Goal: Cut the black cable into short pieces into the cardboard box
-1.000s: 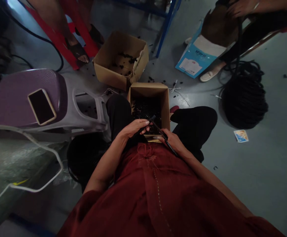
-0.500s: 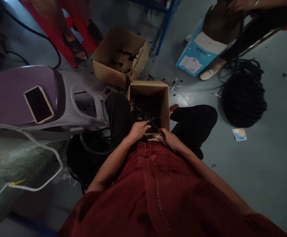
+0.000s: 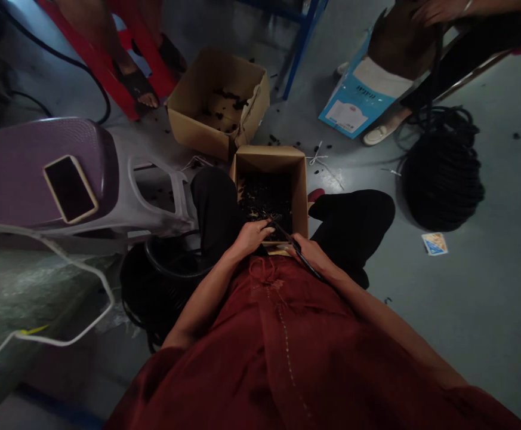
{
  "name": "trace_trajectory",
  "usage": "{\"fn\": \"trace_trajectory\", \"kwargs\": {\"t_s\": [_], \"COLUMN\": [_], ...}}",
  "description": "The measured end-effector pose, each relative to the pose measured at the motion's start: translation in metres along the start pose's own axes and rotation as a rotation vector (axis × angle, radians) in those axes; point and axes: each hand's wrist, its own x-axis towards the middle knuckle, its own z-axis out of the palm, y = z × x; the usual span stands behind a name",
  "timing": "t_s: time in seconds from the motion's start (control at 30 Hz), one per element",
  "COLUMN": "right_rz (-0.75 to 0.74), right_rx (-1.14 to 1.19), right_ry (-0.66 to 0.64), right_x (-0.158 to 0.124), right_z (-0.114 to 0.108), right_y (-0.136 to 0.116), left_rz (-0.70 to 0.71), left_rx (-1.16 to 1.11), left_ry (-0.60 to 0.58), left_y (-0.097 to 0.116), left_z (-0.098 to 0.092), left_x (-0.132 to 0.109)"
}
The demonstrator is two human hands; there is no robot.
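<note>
Left hand (image 3: 252, 236) and right hand (image 3: 307, 247) come close together in front of a seated person's waist, between knees in black trousers (image 3: 352, 224). Right fingers are wrapped around a long, dark tool (image 3: 308, 264), which slants from the red shirt (image 3: 282, 334) toward the left fingertips. Left fingers are bent together near its far end; whether they pinch anything is too dark to tell. Just beyond the hands, on the floor, an open cardboard box (image 3: 271, 153) contains many small black pieces (image 3: 264, 191). Behind it sits a second box (image 3: 197, 132) with fewer pieces. To the left, a phone (image 3: 71, 189) lies on a purple stool (image 3: 22, 173); to the right is a black coil (image 3: 441, 182). At upper right, a co-worker's hand (image 3: 437, 11) is above a blue-and-white box (image 3: 345, 113).
</note>
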Motion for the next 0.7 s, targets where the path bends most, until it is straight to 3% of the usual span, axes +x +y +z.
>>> {"fn": "trace_trajectory", "kwargs": {"t_s": [0.7], "right_rz": [0.016], "right_rx": [-0.019], "right_ry": [0.012], "right_x": [0.0015], "right_z": [0.0074], "right_y": [0.0058], "left_rz": [0.004], "left_rx": [0.033], "left_ry": [-0.029], "left_y": [-0.0041], "left_z": [0.0001], "left_x": [0.0044]}}
